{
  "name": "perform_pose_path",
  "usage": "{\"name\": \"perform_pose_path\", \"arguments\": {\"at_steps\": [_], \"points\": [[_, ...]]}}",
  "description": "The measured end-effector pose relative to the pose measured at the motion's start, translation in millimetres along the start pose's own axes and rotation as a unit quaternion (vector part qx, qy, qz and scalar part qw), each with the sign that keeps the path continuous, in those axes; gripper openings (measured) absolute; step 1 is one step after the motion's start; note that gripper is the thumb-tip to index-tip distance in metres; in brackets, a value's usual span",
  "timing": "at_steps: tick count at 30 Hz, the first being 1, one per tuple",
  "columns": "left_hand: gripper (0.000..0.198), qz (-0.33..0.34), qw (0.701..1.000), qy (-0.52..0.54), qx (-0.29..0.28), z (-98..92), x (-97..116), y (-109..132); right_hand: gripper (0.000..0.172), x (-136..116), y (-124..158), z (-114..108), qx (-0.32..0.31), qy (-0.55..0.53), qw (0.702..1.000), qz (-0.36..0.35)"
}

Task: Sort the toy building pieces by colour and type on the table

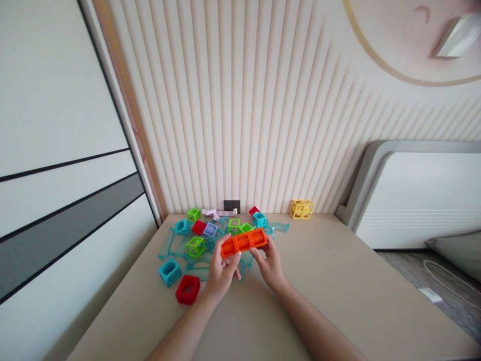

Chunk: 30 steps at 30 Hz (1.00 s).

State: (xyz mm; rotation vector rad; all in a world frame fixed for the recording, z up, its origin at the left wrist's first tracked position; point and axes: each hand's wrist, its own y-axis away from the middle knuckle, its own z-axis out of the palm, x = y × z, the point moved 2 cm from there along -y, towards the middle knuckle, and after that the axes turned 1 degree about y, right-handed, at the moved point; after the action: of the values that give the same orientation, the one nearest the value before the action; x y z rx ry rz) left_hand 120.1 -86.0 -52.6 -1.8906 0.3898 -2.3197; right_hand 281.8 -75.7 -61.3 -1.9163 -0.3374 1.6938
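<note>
Between both hands I hold an orange toy block piece [243,242] made of three square sections in a row, raised above the table and tilted up to the right. My left hand [221,268] grips its left end, thumb on the near side. My right hand [269,260] grips the right end, thumb below and fingers partly hidden behind. Behind and under the piece lie translucent blue track pieces [197,273]. Left of my left hand rest a red cube block [188,290] and a blue cube block [170,272]. A green cube frame [196,247] lies a bit farther back.
Several more cube blocks, such as a dark red one [199,227] and a light blue one [259,219], are scattered toward the wall. A yellow cube frame [301,209] stands at the back right of the table [330,286]. A cabinet [56,225] borders the left side; a bed [413,195] is right.
</note>
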Motion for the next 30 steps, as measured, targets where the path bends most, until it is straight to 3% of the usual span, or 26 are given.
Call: {"name": "perform_pose_path", "arguments": {"at_steps": [6,9,12,17,22,24,27,30], "points": [[0.059,0.0,1.0,0.001,0.003,1.0,3,0,0.03,-4,-1,-3,0.025,0.016,0.999,-0.02],[0.046,0.009,1.0,-0.006,-0.007,-0.3,-2,1,0.033,-1,-1,-3,0.044,0.021,0.999,0.001],[0.031,0.025,0.999,-0.029,-0.03,-1.4,-9,2,0.04,3,-1,1,0.032,-0.043,0.998,0.031],[0.027,0.023,0.997,-0.052,-0.059,-0.2,-15,1,0.043,-2,-2,10,-0.019,-0.167,0.983,0.068],[0.036,0.002,0.994,-0.044,-0.095,5.4,-14,5,0.055,-5,-6,6,0.051,-0.214,0.969,0.117],[0.043,0.003,0.996,-0.039,-0.076,6.0,-13,5,0.053,-3,-10,1,0.106,-0.23,0.957,0.139],[0.044,0.017,0.999,-0.042,-0.003,2.8,-8,3,0.039,-1,-15,-6,0.183,-0.26,0.934,0.164],[0.038,0.025,0.998,-0.049,0.042,-1.1,-4,0,0.029,0,-16,-9,0.207,-0.309,0.905,0.205]]}}
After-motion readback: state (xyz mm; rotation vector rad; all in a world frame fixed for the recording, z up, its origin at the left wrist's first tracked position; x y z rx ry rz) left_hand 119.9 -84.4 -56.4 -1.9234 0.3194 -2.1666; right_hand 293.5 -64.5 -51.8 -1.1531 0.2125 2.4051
